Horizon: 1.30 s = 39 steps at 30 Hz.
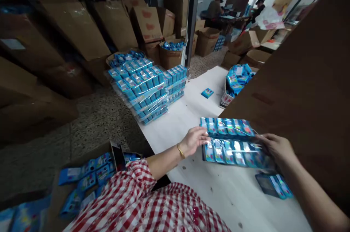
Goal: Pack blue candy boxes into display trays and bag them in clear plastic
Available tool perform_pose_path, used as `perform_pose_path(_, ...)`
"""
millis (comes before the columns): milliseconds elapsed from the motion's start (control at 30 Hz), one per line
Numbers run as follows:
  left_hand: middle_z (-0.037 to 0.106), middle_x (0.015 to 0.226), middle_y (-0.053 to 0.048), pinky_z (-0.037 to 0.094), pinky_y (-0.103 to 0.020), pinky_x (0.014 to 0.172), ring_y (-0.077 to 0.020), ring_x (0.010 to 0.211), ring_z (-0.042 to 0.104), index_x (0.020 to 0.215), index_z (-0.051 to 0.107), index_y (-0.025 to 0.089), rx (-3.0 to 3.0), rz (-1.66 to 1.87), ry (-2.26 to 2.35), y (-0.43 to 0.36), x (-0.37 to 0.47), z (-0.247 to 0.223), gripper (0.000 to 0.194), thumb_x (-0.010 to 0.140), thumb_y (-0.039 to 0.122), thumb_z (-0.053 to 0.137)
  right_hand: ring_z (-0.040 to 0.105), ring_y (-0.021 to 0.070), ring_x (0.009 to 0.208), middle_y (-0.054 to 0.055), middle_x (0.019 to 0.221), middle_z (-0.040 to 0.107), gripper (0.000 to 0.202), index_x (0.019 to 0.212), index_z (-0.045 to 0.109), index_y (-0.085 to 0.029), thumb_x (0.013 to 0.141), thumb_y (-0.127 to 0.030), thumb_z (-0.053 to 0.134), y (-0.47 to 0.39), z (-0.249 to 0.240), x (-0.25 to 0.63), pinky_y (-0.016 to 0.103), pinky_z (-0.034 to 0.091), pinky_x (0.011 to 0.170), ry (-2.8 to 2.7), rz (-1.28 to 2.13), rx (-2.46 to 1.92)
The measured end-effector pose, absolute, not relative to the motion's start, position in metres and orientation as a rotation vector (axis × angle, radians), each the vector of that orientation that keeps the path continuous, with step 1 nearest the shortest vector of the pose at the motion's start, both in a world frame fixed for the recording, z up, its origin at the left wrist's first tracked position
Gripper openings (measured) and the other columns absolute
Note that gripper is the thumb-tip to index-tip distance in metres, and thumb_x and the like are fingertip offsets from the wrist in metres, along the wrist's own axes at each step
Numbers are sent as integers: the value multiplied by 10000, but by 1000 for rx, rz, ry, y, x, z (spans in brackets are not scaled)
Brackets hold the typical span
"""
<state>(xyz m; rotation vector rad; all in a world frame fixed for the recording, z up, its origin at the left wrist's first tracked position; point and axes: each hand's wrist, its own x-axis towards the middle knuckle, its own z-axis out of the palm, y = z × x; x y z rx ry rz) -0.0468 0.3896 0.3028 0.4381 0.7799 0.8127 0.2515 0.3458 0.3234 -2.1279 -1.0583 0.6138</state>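
A clear plastic pack of small blue boxes (229,152), set in two rows, is on the white table before me. My left hand (194,139), with a gold bracelet at the wrist, is closed on its left end, fingers at the gap between the rows. At the other end my right hand (277,148) grips the pack's right edge; some of its fingers are hidden and the area is blurred. Just below the right hand lies a small group of blue boxes (275,185). One single blue box (207,93) rests farther back on the table.
Stacked packs of blue boxes (144,90) stand at the table's left edge. A carton of loose blue packets (237,79) is at the back, beside a large brown cardboard panel (300,97). An open box of blue packets (90,177) sits low at left. Two people work far behind.
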Motion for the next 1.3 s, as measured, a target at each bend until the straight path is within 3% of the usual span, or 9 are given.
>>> perform_pose_path(100,564,664,-8,464,-240,593,-106,569,581,793,550,129,380,904,886,442,-86,279,178,676,201,663,507,167,450,54,499,584,299,554,653,-192,547,-490,649,444,294,202,277,358,400,-1173,655,-2132)
perform_pose_path(267,536,609,16,457,-223,609,-88,556,559,757,511,143,246,1059,1020,517,-118,240,147,675,142,633,547,161,542,38,520,578,180,566,631,-163,640,-327,634,580,258,143,249,373,488,-1345,570,-2313)
perform_pose_path(533,427,553,82,425,-191,622,-48,519,489,757,460,170,143,1198,1129,591,-122,187,217,641,93,627,589,173,656,70,667,639,102,709,677,-163,702,-250,626,711,192,90,249,412,579,-1328,611,-2355)
perform_pose_path(733,432,587,68,434,-179,658,-41,545,486,729,463,166,115,1252,1160,604,-126,158,182,652,53,583,585,132,669,49,751,659,197,887,693,-153,723,-181,587,733,147,81,225,432,627,-1359,781,-2223)
perform_pose_path(867,494,718,60,455,-186,695,-55,663,565,891,470,204,55,1289,1210,588,-127,155,346,635,27,621,564,104,610,19,735,648,393,1075,636,-137,683,-162,614,722,139,96,219,445,623,-1304,884,-2137)
perform_pose_path(1133,562,654,32,384,-171,528,-72,545,561,855,441,176,17,1039,1264,566,-110,162,391,584,-24,640,503,86,517,-13,607,582,308,906,667,-117,624,-101,546,692,159,109,208,415,541,-1168,886,-2028)
perform_pose_path(1300,543,642,45,388,-160,570,-44,559,529,801,476,158,146,1130,1151,561,-107,193,317,579,-9,627,471,79,514,-37,575,547,265,839,662,-132,586,-119,586,689,199,122,206,402,535,-1182,861,-1943)
